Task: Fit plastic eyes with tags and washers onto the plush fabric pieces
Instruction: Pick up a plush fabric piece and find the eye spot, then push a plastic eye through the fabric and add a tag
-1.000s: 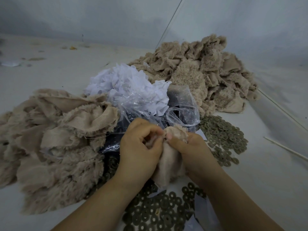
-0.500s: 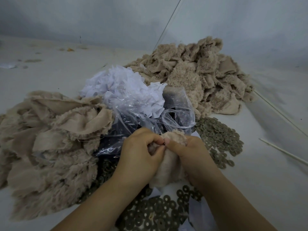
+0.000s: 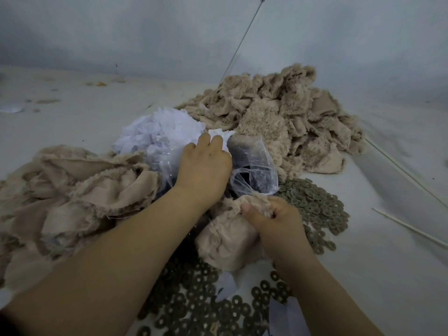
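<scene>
My right hand (image 3: 274,221) grips a beige plush fabric piece (image 3: 225,241) near the middle, thumb pressed into its furry top edge. My left hand (image 3: 206,166) has reached forward onto the heap of white paper tags (image 3: 157,137), fingers curled at a tag beside the clear plastic bag (image 3: 254,170); whether they hold a tag is hidden. Dark round washers lie scattered to the right (image 3: 312,204) and in front (image 3: 206,309). No plastic eye is visible.
A pile of beige plush pieces (image 3: 286,117) sits at the back right, another pile (image 3: 60,197) at the left. Thin white sticks (image 3: 409,229) lie on the pale surface at the right. A grey wall stands behind.
My left hand has let go of the plush piece and moved forward to the white tags. My right hand still holds the piece, now a little lower.
</scene>
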`<state>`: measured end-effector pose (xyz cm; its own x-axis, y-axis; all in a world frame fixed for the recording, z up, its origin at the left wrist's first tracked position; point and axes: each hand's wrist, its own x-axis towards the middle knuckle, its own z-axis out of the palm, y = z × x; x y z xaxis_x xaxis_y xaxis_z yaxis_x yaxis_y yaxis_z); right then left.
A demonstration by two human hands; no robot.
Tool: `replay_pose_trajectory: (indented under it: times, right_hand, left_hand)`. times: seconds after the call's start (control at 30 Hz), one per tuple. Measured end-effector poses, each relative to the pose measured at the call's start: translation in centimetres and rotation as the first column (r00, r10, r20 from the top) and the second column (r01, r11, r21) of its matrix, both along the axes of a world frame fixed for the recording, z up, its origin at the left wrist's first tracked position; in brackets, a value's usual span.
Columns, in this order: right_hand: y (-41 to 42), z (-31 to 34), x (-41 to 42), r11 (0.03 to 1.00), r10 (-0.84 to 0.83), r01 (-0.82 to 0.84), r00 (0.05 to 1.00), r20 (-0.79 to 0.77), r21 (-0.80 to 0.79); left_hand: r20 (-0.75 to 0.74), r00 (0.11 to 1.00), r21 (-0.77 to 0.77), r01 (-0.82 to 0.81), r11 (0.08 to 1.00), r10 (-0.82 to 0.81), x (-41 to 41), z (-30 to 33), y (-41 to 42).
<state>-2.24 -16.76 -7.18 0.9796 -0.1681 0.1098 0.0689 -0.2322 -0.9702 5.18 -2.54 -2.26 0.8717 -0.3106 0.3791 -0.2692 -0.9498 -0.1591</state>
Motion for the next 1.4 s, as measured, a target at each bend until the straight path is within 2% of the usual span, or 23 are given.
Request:
replay_pose_trajectory:
  times: [0.17,0.23,0.3,0.37,0.5,0.6,0.67,0.8,0.87,1.0,1.13,1.27,1.4]
  right_hand:
    - [0.1,-0.1,-0.1,0.997,0.031,-0.031,1.000,-0.004,-0.064]
    - [0.1,0.2,-0.1,0.987,0.043,-0.037,0.998,0.036,-0.155]
    - [0.1,0.3,0.0,0.976,0.066,-0.048,0.995,0.076,-0.212]
    - [0.2,0.3,-0.1,0.970,0.094,-0.067,0.990,0.105,-0.236]
    - [0.3,0.2,-0.1,0.968,0.128,-0.089,0.980,0.153,-0.235]
    - [0.3,0.2,-0.1,0.971,0.124,-0.088,0.980,0.158,-0.221]
    - [0.3,0.3,-0.2,0.974,0.130,-0.088,0.971,0.199,-0.208]
    - [0.2,0.4,-0.3,0.975,0.145,-0.076,0.931,0.334,-0.210]
    - [0.3,0.2,-0.2,0.973,0.127,-0.049,0.928,0.351,-0.224]
    - [0.1,0.1,-0.2,0.992,0.012,0.031,0.943,0.333,-0.123]
    - [-0.1,0.3,-0.4,0.992,0.016,0.029,0.940,0.341,-0.126]
    - [-0.7,0.6,-0.6,0.999,-0.006,0.022,0.936,0.353,-0.039]
    - [-1.1,1.0,-0.7,1.000,0.008,-0.014,0.941,0.338,0.016]
  left_hand:
    - [0.023,0.996,-0.119,0.093,0.989,-0.091,0.6,-0.4,0.1]
    - [-0.017,0.982,-0.317,0.172,0.933,-0.186,0.3,-0.6,0.5]
    - [-0.131,0.948,-0.551,0.173,0.816,-0.289,-0.1,-0.8,0.9]
    - [-0.204,0.913,-0.702,0.115,0.702,-0.354,-0.6,-0.7,1.2]
    - [-0.129,0.890,-0.901,0.080,0.427,-0.437,-1.6,-0.4,1.5]
    - [-0.088,0.867,-0.947,0.081,0.312,-0.490,-2.1,-0.4,1.5]
    - [-0.100,0.857,-0.942,0.082,0.325,-0.505,-2.3,-0.4,1.4]
    - [-0.165,0.848,-0.910,0.066,0.409,-0.504,-2.3,-0.8,1.5]
    - [-0.201,0.849,-0.879,0.064,0.472,-0.489,-2.1,-0.8,1.5]
    - [-0.272,0.850,-0.775,0.086,0.626,-0.452,-1.8,-0.6,1.5]
    - [-0.328,0.869,-0.781,-0.028,0.624,-0.371,-0.9,-0.5,2.0]
    - [-0.357,0.898,-0.717,-0.088,0.692,-0.255,-0.3,-0.1,3.0]
    - [-0.370,0.888,-0.727,-0.095,0.680,-0.272,-0.7,-0.3,3.2]
